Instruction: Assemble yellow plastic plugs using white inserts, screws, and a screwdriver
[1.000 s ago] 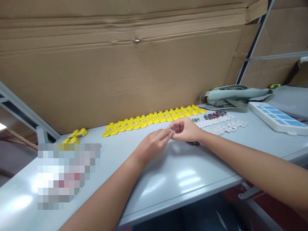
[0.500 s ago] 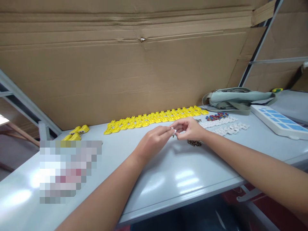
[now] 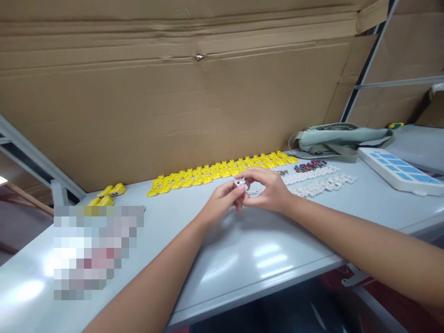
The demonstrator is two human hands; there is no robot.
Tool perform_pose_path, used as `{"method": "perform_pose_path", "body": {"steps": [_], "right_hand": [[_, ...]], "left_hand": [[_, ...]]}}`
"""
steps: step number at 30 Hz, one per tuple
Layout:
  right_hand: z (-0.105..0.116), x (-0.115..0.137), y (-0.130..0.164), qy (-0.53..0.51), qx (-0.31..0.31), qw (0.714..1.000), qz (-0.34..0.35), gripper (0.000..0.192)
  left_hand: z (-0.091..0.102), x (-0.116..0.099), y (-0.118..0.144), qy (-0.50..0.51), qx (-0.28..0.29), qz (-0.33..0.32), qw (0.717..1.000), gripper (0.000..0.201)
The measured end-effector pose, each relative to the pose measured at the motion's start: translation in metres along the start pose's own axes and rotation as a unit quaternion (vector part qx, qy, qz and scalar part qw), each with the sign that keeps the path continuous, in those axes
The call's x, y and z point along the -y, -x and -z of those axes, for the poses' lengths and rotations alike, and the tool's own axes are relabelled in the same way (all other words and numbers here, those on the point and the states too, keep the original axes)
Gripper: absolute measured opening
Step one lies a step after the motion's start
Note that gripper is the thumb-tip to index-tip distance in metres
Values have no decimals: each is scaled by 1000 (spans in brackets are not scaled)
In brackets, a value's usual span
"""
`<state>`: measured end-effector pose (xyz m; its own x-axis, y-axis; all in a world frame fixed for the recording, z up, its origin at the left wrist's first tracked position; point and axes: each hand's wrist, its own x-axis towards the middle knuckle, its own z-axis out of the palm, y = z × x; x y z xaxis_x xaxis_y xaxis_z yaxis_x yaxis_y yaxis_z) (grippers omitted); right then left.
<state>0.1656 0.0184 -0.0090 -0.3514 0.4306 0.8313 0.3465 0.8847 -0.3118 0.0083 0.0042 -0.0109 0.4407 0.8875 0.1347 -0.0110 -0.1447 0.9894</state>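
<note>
Fingers of left hand (image 3: 222,203) and right hand (image 3: 268,189) pinch small white plastic piece (image 3: 240,183), both grips closed.

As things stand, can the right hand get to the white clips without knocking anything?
Probably yes. The right hand sits just left of the white clips, with bare tabletop between; only small screws lie nearby.

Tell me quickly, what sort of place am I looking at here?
Probably a small-parts assembly bench in a workshop or factory. Yellow plastic parts lie in a long row on the grey table, white parts sit in rows beside them, and both hands, left hand and right hand, pinch a small white piece.
</note>
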Motion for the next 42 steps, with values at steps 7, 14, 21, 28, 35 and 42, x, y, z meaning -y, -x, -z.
{"method": "perform_pose_path", "body": {"steps": [7, 14, 21, 28, 35, 42], "right_hand": [[3, 5, -3, -23, 34, 998, -43, 23], [9, 1, -3, 23, 95, 994, -49, 22], [2, 8, 2, 89, 230, 963, -112, 18], [-5, 0, 7, 98, 294, 946, -93, 17], [-2, -13, 9, 48, 293, 954, -46, 16], [6, -4, 4, 49, 228, 972, -27, 18]], "left_hand": [[8, 5, 0, 29, 39, 16, 999, 21], [11, 5, -2, 35, 20, 35, 999, 24], [5, 10, -2, 24, -4, 63, 998, 28], [-1, 6, 3, -28, -10, 44, 999, 33], [-1, -5, 6, -148, -25, 6, 989, 31], [1, -7, 4, -23, 12, 33, 999, 22]]}}
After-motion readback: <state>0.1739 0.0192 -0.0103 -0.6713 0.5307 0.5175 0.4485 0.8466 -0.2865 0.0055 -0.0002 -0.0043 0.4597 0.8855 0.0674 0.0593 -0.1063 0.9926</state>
